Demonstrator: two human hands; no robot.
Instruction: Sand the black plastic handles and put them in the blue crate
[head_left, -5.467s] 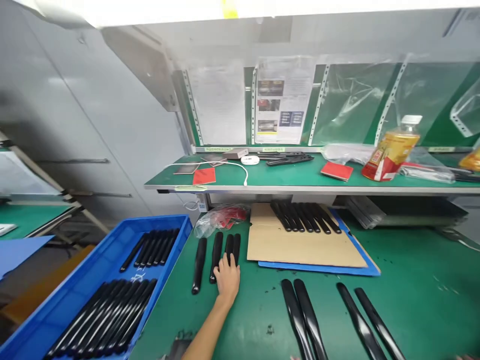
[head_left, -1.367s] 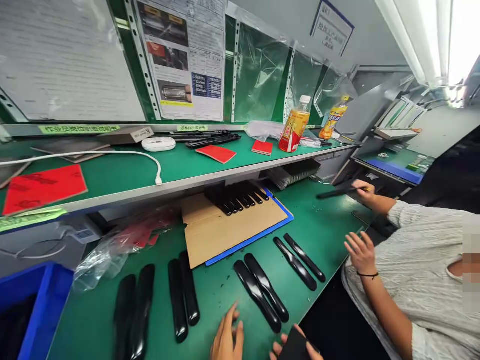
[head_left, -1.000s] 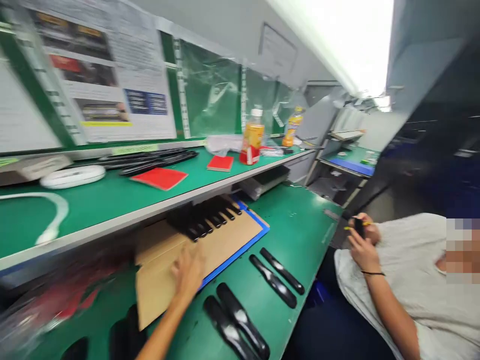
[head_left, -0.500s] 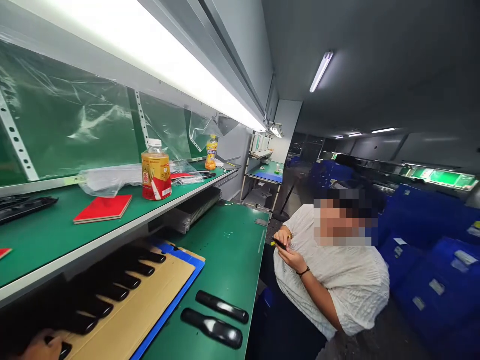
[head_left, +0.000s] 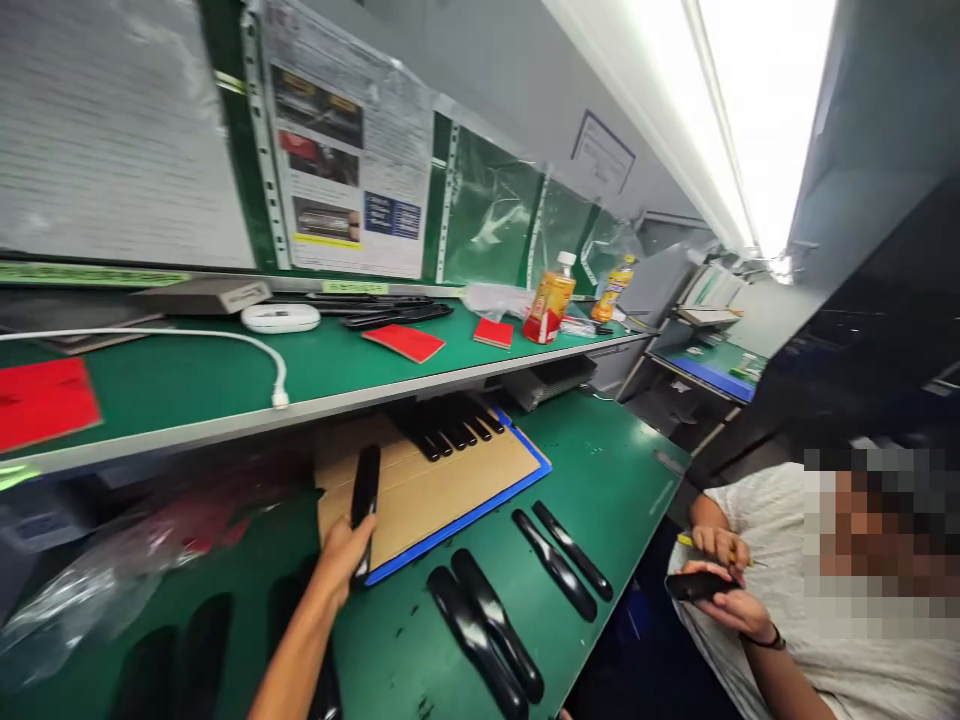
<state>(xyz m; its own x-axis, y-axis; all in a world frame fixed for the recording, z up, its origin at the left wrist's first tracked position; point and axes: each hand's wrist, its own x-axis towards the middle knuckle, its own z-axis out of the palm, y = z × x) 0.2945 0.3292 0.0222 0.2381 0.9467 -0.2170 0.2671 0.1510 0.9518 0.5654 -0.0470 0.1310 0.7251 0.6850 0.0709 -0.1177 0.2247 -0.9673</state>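
Observation:
My left hand (head_left: pixel 341 560) is shut on a long glossy black plastic piece (head_left: pixel 365 480) and holds it upright over the near left corner of a cardboard sheet (head_left: pixel 442 480). A row of several similar black pieces (head_left: pixel 450 430) lies at the far end of that cardboard, under the shelf. The cardboard rests on a blue board (head_left: pixel 480 505). Two pairs of longer black pieces (head_left: pixel 484 625) (head_left: pixel 562 545) lie on the green table in front. My right hand is out of view.
More black pieces (head_left: pixel 187 650) and a clear bag with red items (head_left: pixel 112 570) lie at the left. The shelf (head_left: pixel 337 400) above carries red pads, a white cable and a bottle (head_left: pixel 549 300). A seated co-worker at the right holds a black piece (head_left: pixel 694 585).
The view swung from the co-worker back to the bench. My left hand, which lay on the row of pieces on the cardboard, now holds one black piece raised near the cardboard's front corner.

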